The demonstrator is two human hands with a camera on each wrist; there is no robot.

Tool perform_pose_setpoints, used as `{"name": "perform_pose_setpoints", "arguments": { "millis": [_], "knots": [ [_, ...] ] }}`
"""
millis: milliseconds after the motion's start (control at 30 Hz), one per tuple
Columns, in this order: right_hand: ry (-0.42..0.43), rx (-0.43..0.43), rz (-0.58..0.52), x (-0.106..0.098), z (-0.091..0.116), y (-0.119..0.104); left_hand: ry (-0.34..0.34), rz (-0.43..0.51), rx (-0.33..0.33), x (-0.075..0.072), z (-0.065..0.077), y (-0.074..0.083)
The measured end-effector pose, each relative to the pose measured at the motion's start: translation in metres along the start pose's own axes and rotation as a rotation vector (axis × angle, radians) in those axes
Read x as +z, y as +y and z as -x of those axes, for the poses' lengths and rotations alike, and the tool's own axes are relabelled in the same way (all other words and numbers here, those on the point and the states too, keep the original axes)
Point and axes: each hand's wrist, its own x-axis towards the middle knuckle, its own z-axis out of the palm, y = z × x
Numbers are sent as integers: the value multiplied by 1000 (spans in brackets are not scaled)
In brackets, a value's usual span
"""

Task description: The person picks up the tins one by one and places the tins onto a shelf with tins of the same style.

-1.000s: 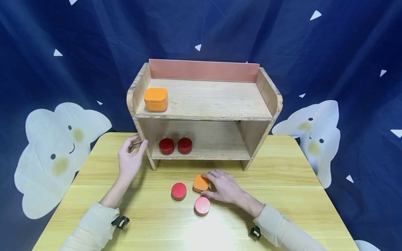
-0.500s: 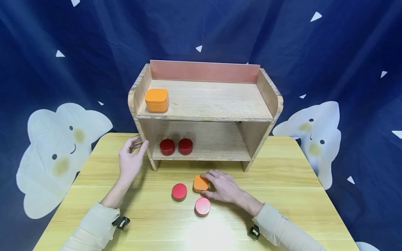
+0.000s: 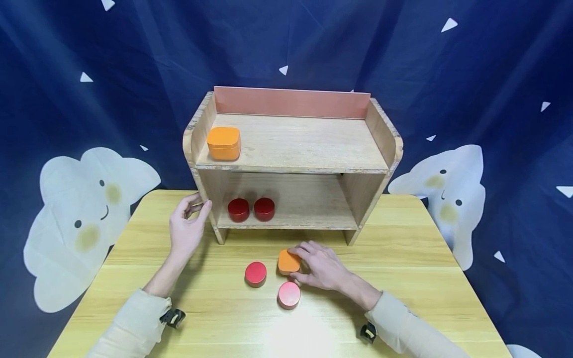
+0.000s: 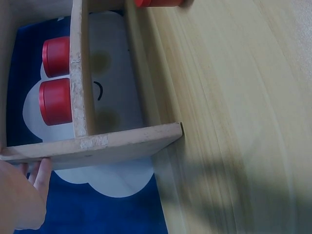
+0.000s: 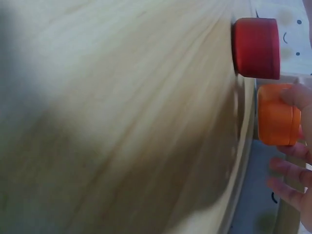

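Observation:
My left hand grips the left side panel of the wooden shelf, thumb at its front edge and fingers on the outer face. In the left wrist view those fingers lie against the panel. My right hand pinches a rounded-square orange tin from its right side, between thumb and fingers. The right wrist view shows this orange tin close up beside a round red tin. Nearby on the table are two round red tins, one to the left and a glossy one in front.
On the shelf's upper board, at the left, sits another orange tin. Two dark red round tins stand side by side on the lower board. The wooden table extends around the shelf, with a blue curtain behind.
My right hand has shifted slightly to the right, and the orange tin in it has moved along. The left hand stays at the shelf's side panel.

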Motion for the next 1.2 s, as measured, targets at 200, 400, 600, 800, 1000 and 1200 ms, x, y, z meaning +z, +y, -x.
{"name": "perform_pose_setpoints", "arguments": {
  "millis": [200,400,600,800,1000,1200],
  "knots": [
    [61,-39,30,-12,-1,-2,-1,9,2,0,0,0],
    [111,-82,64,-29,-5,-6,-11,10,12,0,0,-1],
    [207,-142,112,-47,-12,-12,-13,4,13,0,-1,-1],
    [261,-186,154,-67,-21,-16,-12,-4,13,-1,-1,-2],
    [315,-242,170,-86,-31,-21,-11,-1,8,0,-1,-3],
    [352,-266,163,-107,-41,-27,-1,4,10,1,0,-1]
  ]
}}
